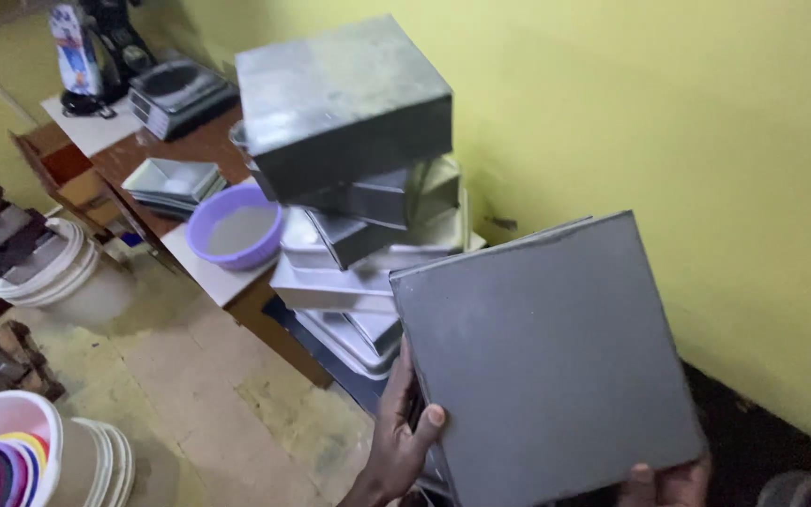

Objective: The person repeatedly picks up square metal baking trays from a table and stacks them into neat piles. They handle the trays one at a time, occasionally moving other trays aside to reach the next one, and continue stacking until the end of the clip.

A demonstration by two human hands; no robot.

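Left hand: the left hand [404,441] grips the left edge of a square grey metal baking tin [551,361]; the fingers [433,416] are pinching that edge, the thumb lying flat on the upturned bottom and the other digits hidden behind.
Right hand: only a thumb and a bit of the right hand [665,482] show at the lower edge of the tin, pressed against its bottom corner; how the remaining fingers sit cannot be told.
Tin held: it is tilted, its flat underside turned toward the camera, held between both hands and clear of the worktop.
Just beyond the fingers: a stack of metal tins and trays [359,272] rises up and away from the left fingers, piled crookedly, with a large square tin [344,99] upside down on top.
Further out from the left fingers: a purple plastic bowl [235,225] stands on the worktop [204,272] beside the stack; behind it lie shallow square pans [173,183], then a dark tray [180,94] and a stand mixer [96,52].
Below and left of the fingers: white buckets [53,268] stand on the floor [208,394], and a pile of coloured bowls [7,451] is at the near corner.
Behind the tin: a yellow wall [668,122].
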